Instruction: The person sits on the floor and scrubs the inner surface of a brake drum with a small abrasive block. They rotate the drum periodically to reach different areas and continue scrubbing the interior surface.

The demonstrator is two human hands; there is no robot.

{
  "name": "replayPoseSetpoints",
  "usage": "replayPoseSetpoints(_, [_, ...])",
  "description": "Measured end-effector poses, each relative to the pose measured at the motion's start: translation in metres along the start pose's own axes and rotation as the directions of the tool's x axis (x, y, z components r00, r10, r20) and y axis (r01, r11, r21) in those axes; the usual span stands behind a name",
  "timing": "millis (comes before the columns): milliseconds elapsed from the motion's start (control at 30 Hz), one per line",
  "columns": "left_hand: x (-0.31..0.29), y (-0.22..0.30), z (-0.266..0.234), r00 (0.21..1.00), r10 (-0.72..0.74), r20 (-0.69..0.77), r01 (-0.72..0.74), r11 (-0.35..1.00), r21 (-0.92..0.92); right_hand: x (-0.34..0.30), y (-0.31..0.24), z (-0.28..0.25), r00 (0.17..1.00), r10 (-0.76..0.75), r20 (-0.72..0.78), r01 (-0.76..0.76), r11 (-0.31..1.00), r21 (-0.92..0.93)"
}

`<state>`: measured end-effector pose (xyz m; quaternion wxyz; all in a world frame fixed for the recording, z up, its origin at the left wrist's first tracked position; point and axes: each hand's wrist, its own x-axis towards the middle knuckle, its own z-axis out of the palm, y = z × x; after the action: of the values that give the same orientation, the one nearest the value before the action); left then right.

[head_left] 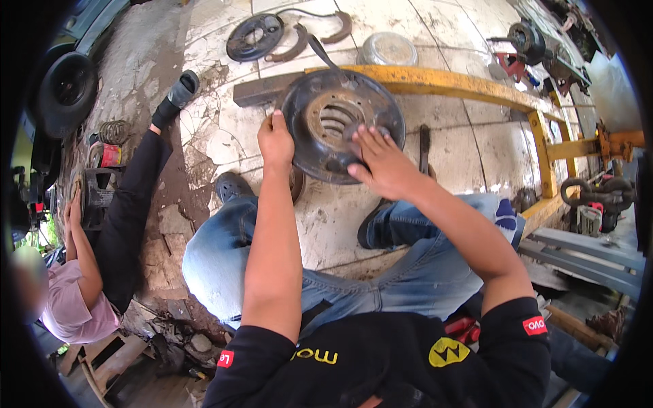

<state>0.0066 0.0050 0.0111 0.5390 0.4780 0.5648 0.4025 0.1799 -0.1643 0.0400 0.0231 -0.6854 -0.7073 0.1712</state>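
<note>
We find the round black plate point(343, 94) in the upper middle of the frame, tilted and overlapping the left part of the yellow beam point(435, 80), though we cannot tell whether the two touch. Our left hand point(275, 139) is at the plate's left rim, thumb up; its other fingers are mostly hidden, so we cannot tell how far they close around the edge. Our right hand point(386, 163) lies across the lower right of the plate's face, fingers nearly straight and thumb spread apart, not wrapped around anything; whether something small sits beneath them we cannot tell. The plate looks like pressed metal, so we judge it stiff, fairly heavy and hard to break, perhaps slippery where the black surface shines and rougher on the rusty ring around its central hole. The outer rim seems our best hold, with two opposite sides steadier than one; the thin black cable point(321, 51) at its upper edge looks bendy and a poor handle. Above, near the frame's top edge, lies another black plate point(255, 37).
</note>
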Motion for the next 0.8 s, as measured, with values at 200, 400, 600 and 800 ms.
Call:
replayPoseSetpoints(200, [-0.001,0.000,0.005,1.000,-0.005,-0.007,0.005,1.000,-0.021,0.008,0.000,-0.005,0.991,-0.132,-0.021,0.132,0.991,-0.034])
replayPoseSetpoints(400, [-0.002,0.004,0.000,0.999,-0.040,0.034,0.042,0.995,-0.087,0.030,-0.020,-0.008,0.975,-0.216,-0.047,0.216,0.976,-0.002])
replayPoseSetpoints(600, [0.001,-0.007,0.000,0.998,-0.047,0.040,0.051,0.993,-0.106,0.015,-0.007,-0.012,0.978,-0.207,0.024,0.208,0.976,-0.063])
replayPoseSetpoints(800, [-0.007,-0.001,0.001,0.997,-0.054,0.058,0.064,0.982,-0.179,0.062,-0.035,-0.004,0.982,-0.171,-0.076,0.177,0.980,0.086])
